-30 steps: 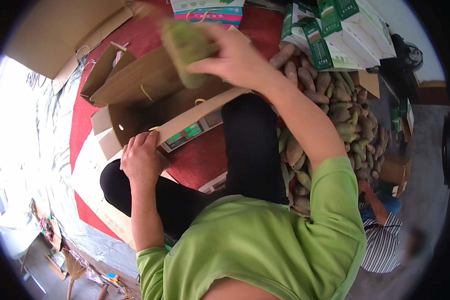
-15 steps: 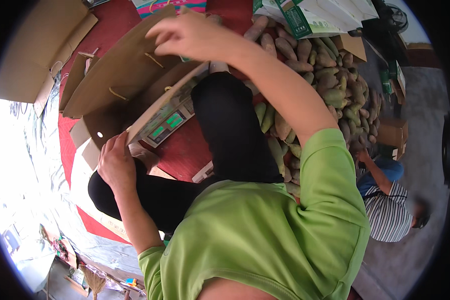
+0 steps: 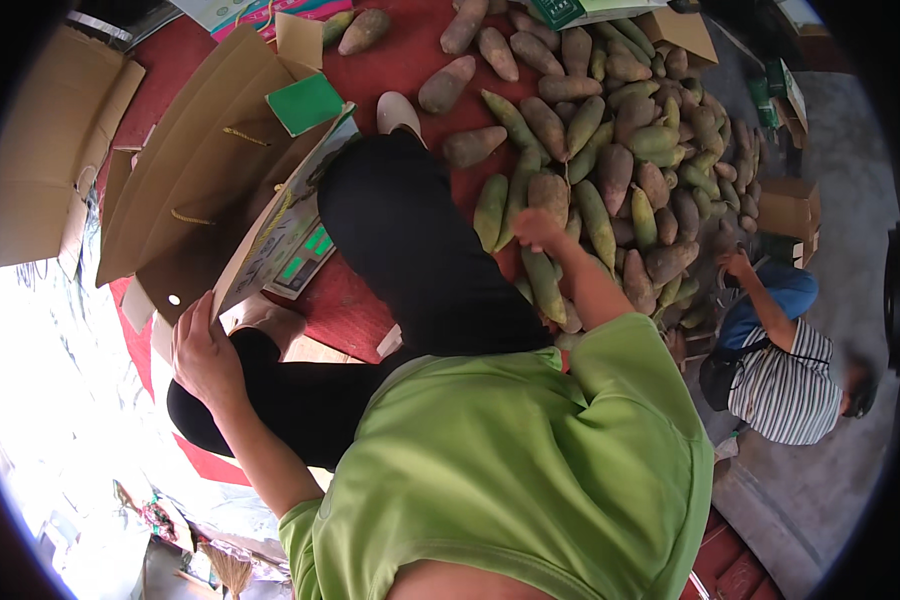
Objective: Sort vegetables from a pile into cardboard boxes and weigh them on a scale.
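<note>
My left hand grips the lower edge of an open brown cardboard box with cord handles, which stands tilted at my left. My right hand is stretched out over a big pile of oblong green and brown fruits, its fingers curled around the top of a long green fruit at the pile's near edge. My black-trousered knee lies between the box and the pile.
A weighing scale with a green display sits under the box. A red mat covers the floor. Flat cardboard lies far left. Another person in a striped shirt crouches at the right beside small cartons.
My right hand has swung from above the box back to the fruit pile; the fruit it held a second ago is gone from it. My left hand stays on the box edge.
</note>
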Motion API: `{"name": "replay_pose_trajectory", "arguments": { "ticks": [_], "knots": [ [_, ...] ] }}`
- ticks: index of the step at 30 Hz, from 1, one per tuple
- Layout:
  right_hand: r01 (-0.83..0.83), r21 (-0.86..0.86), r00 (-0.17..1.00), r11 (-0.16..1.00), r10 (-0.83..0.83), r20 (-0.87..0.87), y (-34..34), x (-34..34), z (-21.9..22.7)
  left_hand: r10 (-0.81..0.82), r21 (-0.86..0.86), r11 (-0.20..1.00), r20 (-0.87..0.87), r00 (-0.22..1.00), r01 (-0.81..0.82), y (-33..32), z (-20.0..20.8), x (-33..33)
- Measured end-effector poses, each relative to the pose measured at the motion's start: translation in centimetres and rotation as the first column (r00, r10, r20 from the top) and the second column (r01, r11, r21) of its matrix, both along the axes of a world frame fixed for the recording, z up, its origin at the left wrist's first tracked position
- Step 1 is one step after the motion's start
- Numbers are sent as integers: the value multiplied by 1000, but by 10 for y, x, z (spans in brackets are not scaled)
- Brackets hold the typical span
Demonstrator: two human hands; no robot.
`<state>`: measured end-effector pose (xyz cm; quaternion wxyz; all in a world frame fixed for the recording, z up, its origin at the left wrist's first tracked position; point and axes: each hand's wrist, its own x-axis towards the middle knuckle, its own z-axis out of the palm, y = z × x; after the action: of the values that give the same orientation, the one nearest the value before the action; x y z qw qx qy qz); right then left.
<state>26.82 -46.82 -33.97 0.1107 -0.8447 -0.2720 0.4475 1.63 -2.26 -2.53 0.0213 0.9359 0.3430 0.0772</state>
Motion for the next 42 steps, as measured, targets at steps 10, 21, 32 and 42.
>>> {"name": "replay_pose_trajectory", "arguments": {
  "ticks": [10, 21, 32, 42],
  "knots": [
    [797, -483, -27, 363, -777, -629, 11, -91, -73, -21, 78, 997, 14, 1000, 20, 0, -3, -3],
    [921, -383, -205, 79, -737, -644, 49, -85, -76, -38, 112, 993, 30, 999, 34, 0, 1, -5],
    [960, -270, -244, -71, -684, -688, 16, -57, -66, -132, 155, 980, 25, 991, 127, 4, 3, -3],
    [974, 214, 109, -78, -667, -737, 67, 6, 114, -94, 103, 991, 41, 995, 90, 7, 4, -7]
  ]
}}
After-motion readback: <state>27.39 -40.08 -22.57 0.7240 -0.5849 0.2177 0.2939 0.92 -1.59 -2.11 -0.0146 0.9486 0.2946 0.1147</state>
